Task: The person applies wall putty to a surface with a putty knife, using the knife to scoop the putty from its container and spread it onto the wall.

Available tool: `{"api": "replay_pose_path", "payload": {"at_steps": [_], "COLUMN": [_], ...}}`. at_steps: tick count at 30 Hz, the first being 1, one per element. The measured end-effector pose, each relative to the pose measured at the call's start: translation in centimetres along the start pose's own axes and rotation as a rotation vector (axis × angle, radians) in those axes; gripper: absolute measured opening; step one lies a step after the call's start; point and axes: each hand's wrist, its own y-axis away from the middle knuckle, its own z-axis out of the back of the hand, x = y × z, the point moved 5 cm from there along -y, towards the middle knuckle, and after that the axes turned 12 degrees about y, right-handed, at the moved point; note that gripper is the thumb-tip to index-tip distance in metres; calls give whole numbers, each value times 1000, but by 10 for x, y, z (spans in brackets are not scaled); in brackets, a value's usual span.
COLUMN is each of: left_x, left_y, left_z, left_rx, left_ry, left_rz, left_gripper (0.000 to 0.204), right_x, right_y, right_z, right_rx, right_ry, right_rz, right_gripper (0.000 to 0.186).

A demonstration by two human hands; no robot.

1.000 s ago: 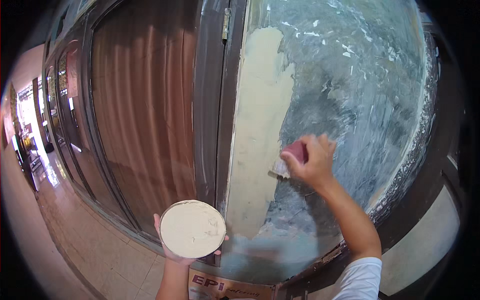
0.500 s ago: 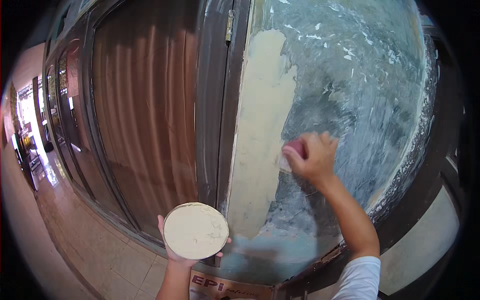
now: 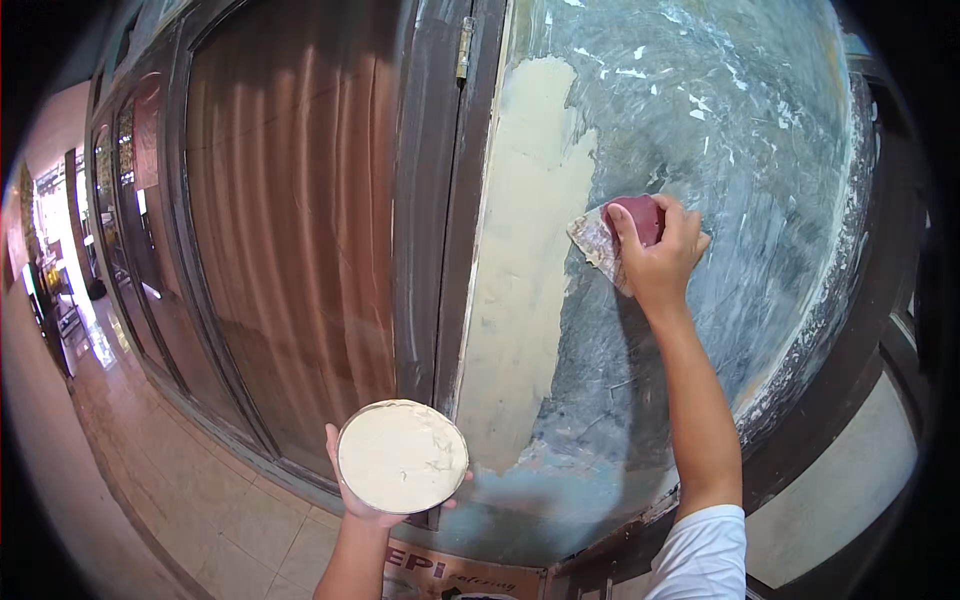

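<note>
The person's right hand (image 3: 662, 255) was raised against the blue-grey door panel (image 3: 740, 150), fingers clenched around the red handle of a putty knife (image 3: 618, 232). The knife's pale, putty-smeared blade stuck out to the left of the fist and lay flat on the panel, at the edge where the cream putty patch (image 3: 525, 260) met the scraped blue paint. The patch ran as a tall strip down the panel's left side, just beside the dark wooden frame post (image 3: 450, 200).

The left hand (image 3: 372, 500) was held low, near the bottom of the view, fingers cupped under a round shallow tin (image 3: 402, 456) filled with cream putty. Thumb tip showed at the tin's right rim. The tin was level, well apart from the knife and below-left of it, in front of the frame post's lower end.

Left of the post stood brown doors with a rippled, glossy surface (image 3: 290, 230). Tiled floor (image 3: 180, 500) stretched away to the left along the doors. A white sleeve (image 3: 710, 550) covered the right upper arm. A hinge (image 3: 464, 48) sat high on the post.
</note>
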Motion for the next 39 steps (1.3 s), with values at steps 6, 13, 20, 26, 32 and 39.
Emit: {"api": "replay_pose_path", "payload": {"at_steps": [6,13,20,26,32,39], "left_x": [3,32,73,108,138,176], "left_y": [-1,-25,-57,-88,-100,-103], "left_z": [0,-12,-34,-43,-37,-36], "left_rx": [-60,-29,-12,56,45,66], "left_ry": [-4,-10,-33,8,51,156], "left_rz": [-25,39,28,113,150,211], "left_gripper": [113,116,115,119,119,121], "right_x": [11,-11,14,7,-19,-39], "right_y": [67,14,16,24,22,26], "right_z": [9,17,108,170,211,231], "right_rx": [278,250,561,558,622,594], "right_ry": [32,-283,-528,-265,-282,-283], "right_rz": [217,-230,250,758,783,872], "right_gripper": [46,48,31,25,30,25]}}
